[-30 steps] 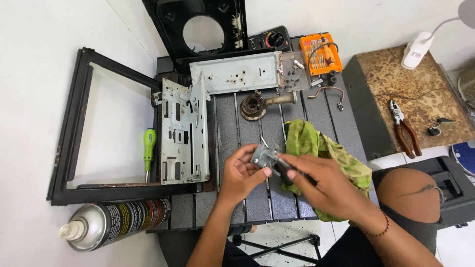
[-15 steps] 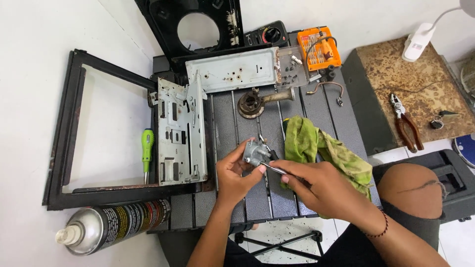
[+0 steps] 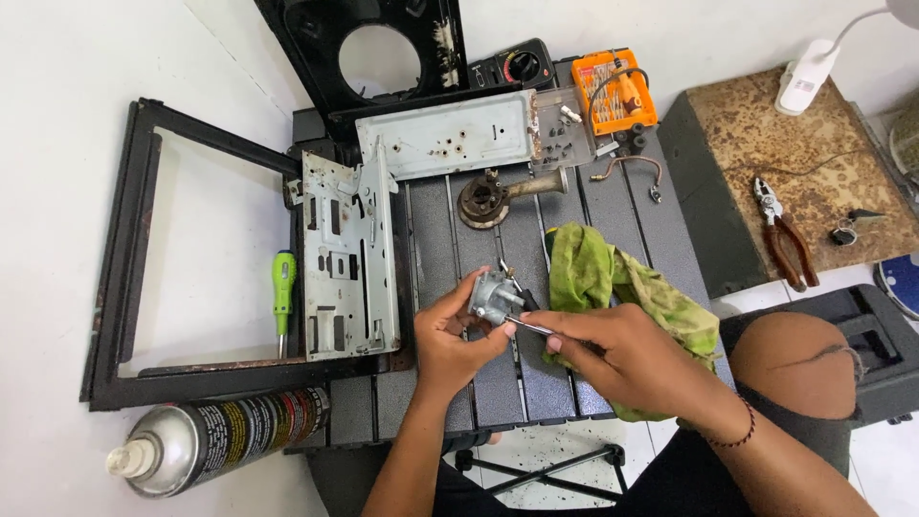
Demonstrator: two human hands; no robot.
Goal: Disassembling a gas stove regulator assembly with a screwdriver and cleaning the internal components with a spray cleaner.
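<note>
My left hand [image 3: 458,337] pinches a small grey metal valve part [image 3: 494,297] above the dark slatted desk [image 3: 450,383], while my right hand [image 3: 622,356] has its fingers pressed around a thin metal tool [image 3: 529,325] whose tip touches the part. A green rag [image 3: 613,278] lies just beside, a spray can [image 3: 206,436] at lower left.

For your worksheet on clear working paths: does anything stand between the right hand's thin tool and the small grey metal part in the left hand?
Nothing visible does. The left hand holds the small grey metal part above the dark slatted table. The thin tool in the right hand already reaches it. The green rag lies behind, clear of them.
</note>
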